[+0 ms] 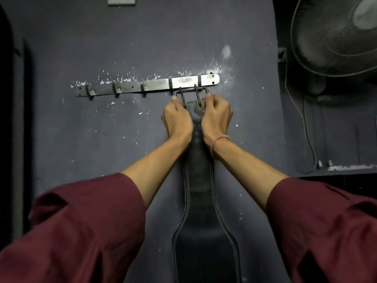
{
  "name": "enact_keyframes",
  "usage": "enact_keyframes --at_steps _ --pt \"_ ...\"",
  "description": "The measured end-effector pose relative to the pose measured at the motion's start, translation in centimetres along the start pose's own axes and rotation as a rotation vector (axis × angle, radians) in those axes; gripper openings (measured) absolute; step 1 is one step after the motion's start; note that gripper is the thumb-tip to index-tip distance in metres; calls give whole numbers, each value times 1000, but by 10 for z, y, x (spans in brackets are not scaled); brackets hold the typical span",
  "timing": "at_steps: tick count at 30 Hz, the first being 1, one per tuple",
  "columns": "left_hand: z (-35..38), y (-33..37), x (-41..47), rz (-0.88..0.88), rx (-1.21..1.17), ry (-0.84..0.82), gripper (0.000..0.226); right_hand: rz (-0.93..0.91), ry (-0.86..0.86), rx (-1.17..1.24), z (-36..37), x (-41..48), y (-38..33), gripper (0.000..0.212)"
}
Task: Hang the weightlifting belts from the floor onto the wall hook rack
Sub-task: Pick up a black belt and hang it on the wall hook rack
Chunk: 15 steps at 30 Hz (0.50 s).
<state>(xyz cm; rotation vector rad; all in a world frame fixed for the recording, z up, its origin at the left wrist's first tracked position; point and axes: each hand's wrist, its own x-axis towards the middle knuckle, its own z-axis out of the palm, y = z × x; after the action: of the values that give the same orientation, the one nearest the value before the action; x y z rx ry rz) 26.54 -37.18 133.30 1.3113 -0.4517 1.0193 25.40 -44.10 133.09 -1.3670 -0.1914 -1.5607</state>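
A metal hook rack [155, 85] with several hooks is screwed to the dark wall. A black leather weightlifting belt [201, 201] with white stitching hangs straight down the wall below the rack's right end. Its metal buckle [191, 94] sits right under the two rightmost hooks, touching the rack's lower edge. My left hand [176, 117] grips the belt's top at the buckle's left side. My right hand [216, 115], with a pink band on the wrist, grips the buckle's right side. Whether the buckle rests on a hook I cannot tell.
A wall fan [336, 35] with a hanging cable [308, 139] is mounted at the upper right. A ledge [346, 168] runs along the right wall. The rack's left hooks [116, 91] carry nothing. A dark frame [12, 119] borders the left edge.
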Motion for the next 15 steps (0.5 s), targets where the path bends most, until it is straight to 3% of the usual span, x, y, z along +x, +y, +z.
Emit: enact_keyframes --at_steps 7,15 --pt "47 21 72 36 139 -44 53 -8 -18 -94 27 84 -10 51" --pt "64 7 63 -16 252 -57 50 123 3 -186 26 87 20 47"
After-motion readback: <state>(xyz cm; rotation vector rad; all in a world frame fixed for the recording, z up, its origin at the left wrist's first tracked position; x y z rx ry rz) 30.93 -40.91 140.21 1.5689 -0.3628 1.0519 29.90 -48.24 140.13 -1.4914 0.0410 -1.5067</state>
